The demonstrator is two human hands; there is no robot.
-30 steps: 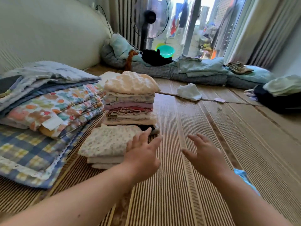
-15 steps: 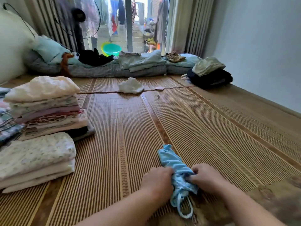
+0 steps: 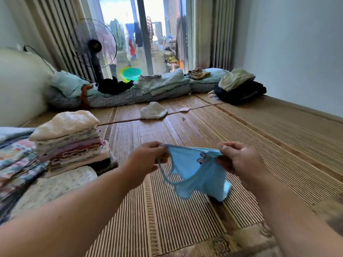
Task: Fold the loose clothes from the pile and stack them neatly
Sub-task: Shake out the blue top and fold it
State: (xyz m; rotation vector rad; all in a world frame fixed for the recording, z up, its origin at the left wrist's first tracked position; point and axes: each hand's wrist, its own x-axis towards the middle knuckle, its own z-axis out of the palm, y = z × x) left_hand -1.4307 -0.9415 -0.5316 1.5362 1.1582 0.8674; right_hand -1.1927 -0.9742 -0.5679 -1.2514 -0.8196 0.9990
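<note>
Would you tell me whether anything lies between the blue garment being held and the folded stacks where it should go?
Nothing visible does. The left hand and right hand pinch the blue garment over the woven mat, and only bare mat lies between it and the folded stacks at the left.

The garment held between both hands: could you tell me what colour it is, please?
The garment is light blue, clearest in the head view.

open mat (image 3: 213, 130) ahead; folded stacks (image 3: 70, 140) crowd the left side.
</note>
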